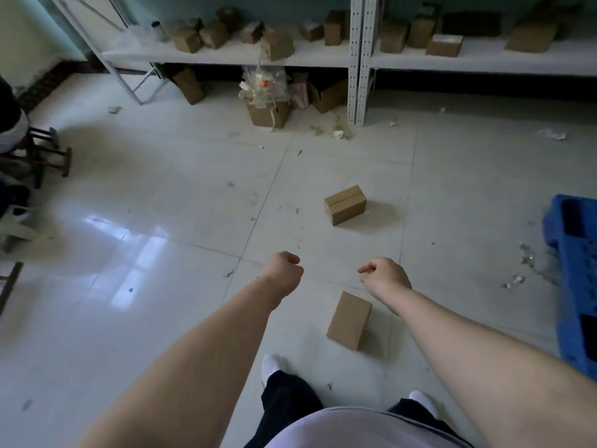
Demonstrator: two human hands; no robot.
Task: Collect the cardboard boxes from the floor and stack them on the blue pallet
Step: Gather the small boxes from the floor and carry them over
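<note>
Left hand (284, 270) and right hand (384, 274) both curled, holding nothing; near box (349, 320) on floor just by my feet, far box (345, 204) beyond, blue pallet (571, 286) right; likely light, stiff cardboard, so I'd clamp opposite side faces.

The room looks dim, and the corners of the picture are darker than the middle. A bright white patch of glare shines on the glossy floor (135, 263) in the lower left. Light seems to come from the left, since the cardboard box (345, 204) in the middle throws a soft shadow to its right. Under the shelf (323, 58) at the top it is very dark. Things up there look soft and blurry. Straight lines bend near the edges. The blue pallet (571, 253) at the right edge sits in shade.
</note>
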